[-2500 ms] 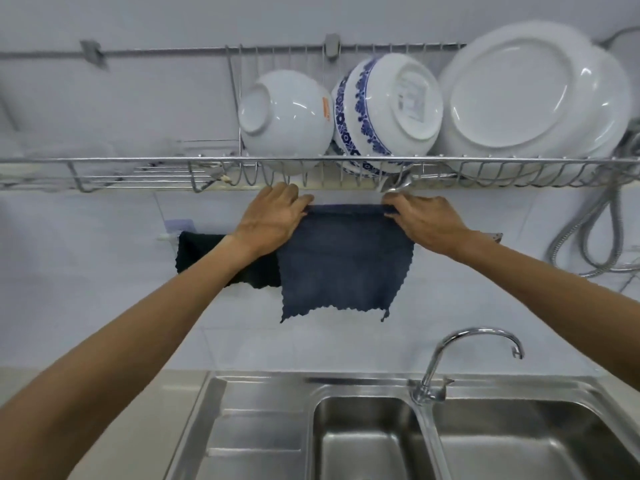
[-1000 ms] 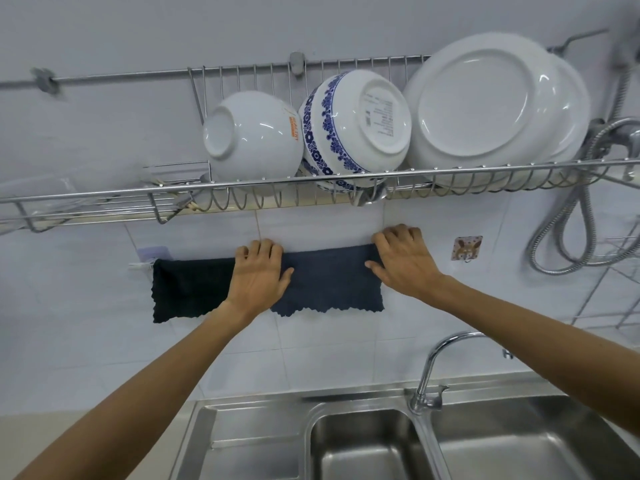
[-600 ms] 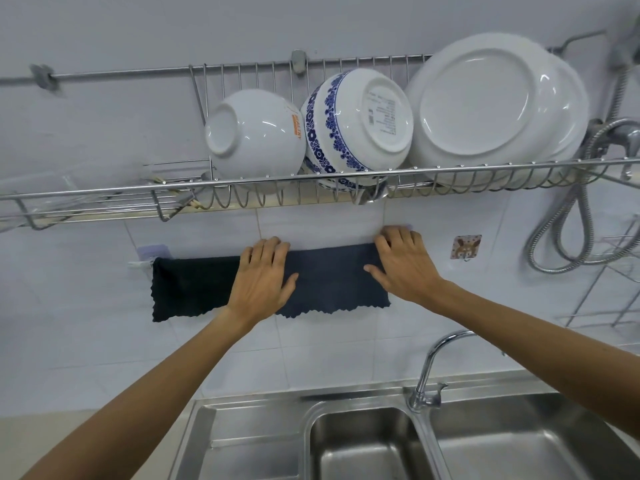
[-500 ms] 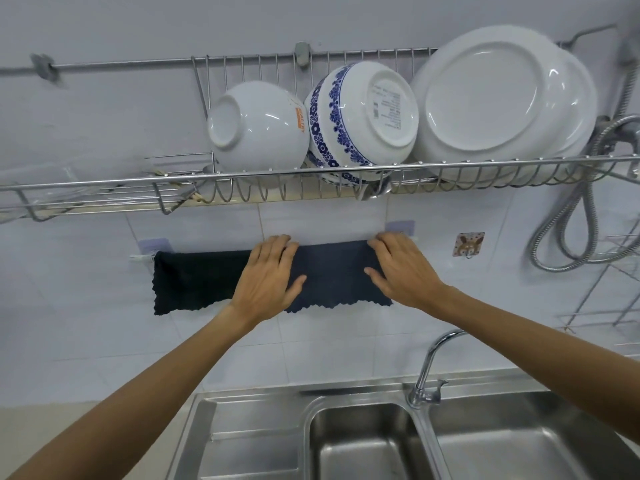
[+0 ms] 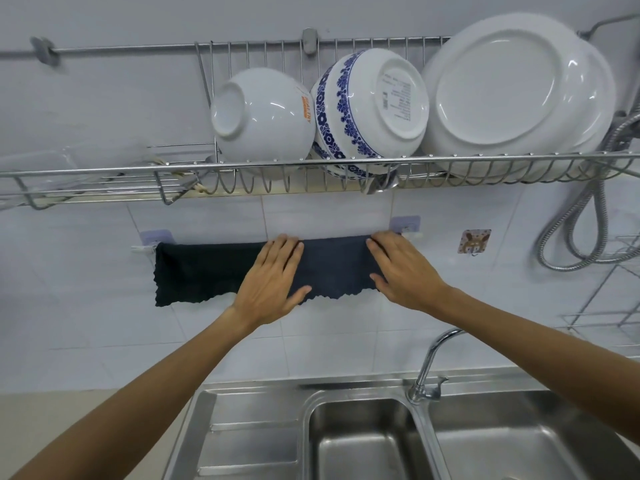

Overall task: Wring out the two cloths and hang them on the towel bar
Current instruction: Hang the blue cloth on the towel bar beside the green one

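**Cloth Handling and Clearance at the Towel Bar**

The dark blue scalloped-edge cloth hangs folded over the wall-mounted towel bar, beside the black cloth. The left hand and right hand rest flat on it, fingers extended, gripping nothing. The fabric appears soft, limp and light; it is best held at the top fold. Overhead, the steel wire dish rack limits upward travel; open room lies below, above the stainless sink.

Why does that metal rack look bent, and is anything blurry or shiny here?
Head view: the wide-angle lens bows the dish rack; the shower hose at the right edge is smeared; bright glare spots sit on the white plate and the sink; both cloths look sharp.
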